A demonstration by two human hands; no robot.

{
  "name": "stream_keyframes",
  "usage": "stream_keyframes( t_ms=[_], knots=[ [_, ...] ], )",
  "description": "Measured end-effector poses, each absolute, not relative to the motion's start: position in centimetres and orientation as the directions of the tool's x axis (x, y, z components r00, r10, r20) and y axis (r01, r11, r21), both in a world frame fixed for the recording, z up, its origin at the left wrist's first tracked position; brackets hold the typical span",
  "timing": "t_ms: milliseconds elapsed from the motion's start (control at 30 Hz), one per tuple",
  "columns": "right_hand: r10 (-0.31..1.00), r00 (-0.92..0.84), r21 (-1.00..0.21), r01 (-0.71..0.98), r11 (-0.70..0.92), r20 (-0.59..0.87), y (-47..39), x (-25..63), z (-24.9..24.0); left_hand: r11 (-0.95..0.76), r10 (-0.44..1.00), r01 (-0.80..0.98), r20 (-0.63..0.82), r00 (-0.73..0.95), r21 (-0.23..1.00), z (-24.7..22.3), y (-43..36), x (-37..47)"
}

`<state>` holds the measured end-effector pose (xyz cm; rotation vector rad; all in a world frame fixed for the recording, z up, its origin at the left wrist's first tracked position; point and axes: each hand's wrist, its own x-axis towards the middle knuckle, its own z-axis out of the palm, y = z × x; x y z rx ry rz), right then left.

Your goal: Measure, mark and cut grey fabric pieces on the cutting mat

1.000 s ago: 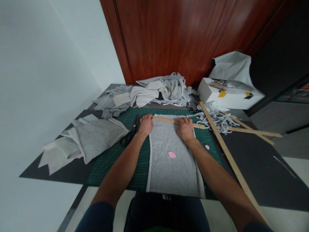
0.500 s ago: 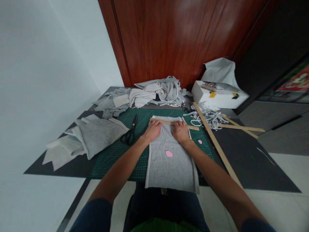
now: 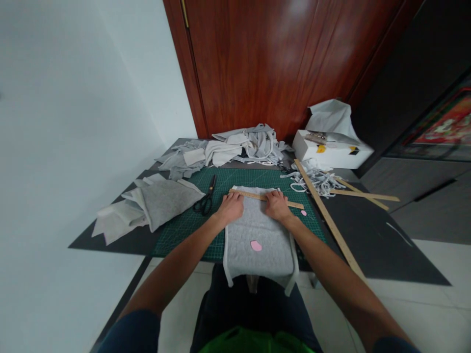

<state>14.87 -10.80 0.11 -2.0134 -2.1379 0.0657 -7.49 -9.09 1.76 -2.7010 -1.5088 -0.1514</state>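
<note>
A grey piece of fabric lies lengthwise on the green cutting mat, its near end drooping over the table edge. Across its far end runs a short wooden ruler. My left hand is closed at the ruler's left part, fingers curled over it and the cloth. Toward the right side, my right hand grips ruler and cloth the same way. The fingertips are partly hidden. On the fabric's near half rests a pink chalk-like piece; a smaller pink piece sits right of the ruler.
Black scissors lie left of the fabric, beside stacked grey cloth pieces. Fabric scraps are heaped at the back. On the right are a long wooden ruler, a tangle of cut strips and a white box.
Both hands have drawn the fabric and short ruler toward my body. More of the fabric's near end now hangs over the table edge. The camera view has shifted slightly.
</note>
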Motion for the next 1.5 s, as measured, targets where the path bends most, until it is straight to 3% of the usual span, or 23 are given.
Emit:
stream_keyframes(
  t_ms=[133, 333, 833, 1067, 1133, 1300, 1500],
  knots=[
    [0.993, -0.111, -0.16, 0.98, 0.117, 0.045, -9.0, 16.1, 1.0, -0.472, 0.874, 0.881, 0.152, 0.462, 0.034, 1.9, -8.3, -7.2],
    [0.983, -0.173, -0.22, 0.958, 0.184, 0.068, -6.9, 16.0, 1.1, -0.451, 0.881, 0.892, 0.171, 0.441, 0.02, 1.2, -7.4, -7.5],
    [0.978, -0.133, -0.192, 0.968, 0.163, 0.162, -7.4, 18.5, -0.9, -0.239, 0.949, 0.971, 0.215, 0.232, 0.006, 1.1, -5.3, -8.6],
    [0.973, -0.146, -0.197, 0.963, 0.181, 0.18, -7.8, 17.4, -0.6, -0.184, 0.963, 0.981, 0.21, 0.168, 0.057, 1.6, -4.6, -8.5],
    [0.972, -0.141, -0.206, 0.962, 0.18, 0.189, -7.8, 17.3, -0.8, -0.224, 0.947, 0.973, 0.248, 0.203, 0.061, 1.8, -4.8, -8.0],
    [0.969, -0.139, -0.216, 0.959, 0.184, 0.206, -7.8, 17.4, -0.9, -0.572, 0.807, 0.816, 0.234, 0.543, 0.079, 1.1, -5.2, -6.2],
    [0.972, -0.132, -0.224, 0.959, 0.175, 0.196, -7.8, 19.1, -0.7, -0.549, 0.831, 0.828, 0.184, 0.525, 0.119, 0.5, -4.5, -6.7]
  ],
)
